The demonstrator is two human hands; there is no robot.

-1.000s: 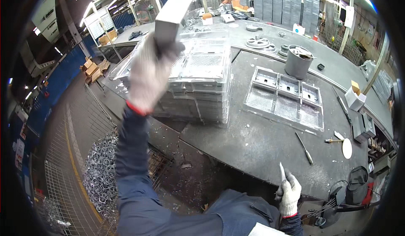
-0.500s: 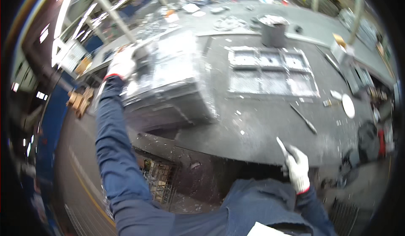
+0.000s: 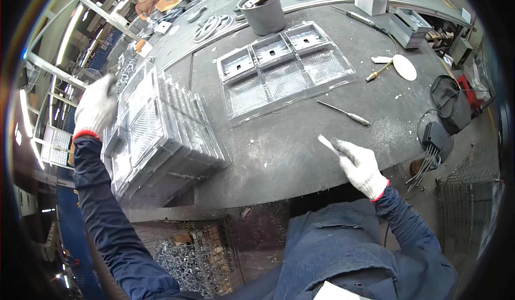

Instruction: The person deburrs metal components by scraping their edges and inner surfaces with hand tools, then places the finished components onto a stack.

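My left hand [image 3: 96, 107], in a white knitted glove, is at the far-left side of a stack of shiny grey frames [image 3: 161, 133]. Motion smears its fingers, and I cannot tell whether they touch the stack. Over the bench's near part, my right hand [image 3: 360, 167], gloved too, is closed round a short, pale, narrow tool [image 3: 327, 143] pointing up and left. A single grey frame [image 3: 265, 100] with several rectangular compartments, some with a mesh-like surface, lies flat beyond. Between it and my right hand rests a thin tool with a thicker handle [image 3: 357, 118].
A grey bucket [image 3: 264, 18] stands behind the single frame. Toward the right lie a white oval disc [image 3: 404, 67], a long corded tool [image 3: 365, 22], a white box [image 3: 370, 0] and a metal box [image 3: 407, 27]. Below the bench edge, a wire basket [image 3: 214, 235] holds metal pieces. Another person [image 3: 146, 4] is far back left.
The view has turned, and bench items appear shifted. My left hand has come to the stack's outer left side. My right hand still holds the pale tool, now over the bench edge.
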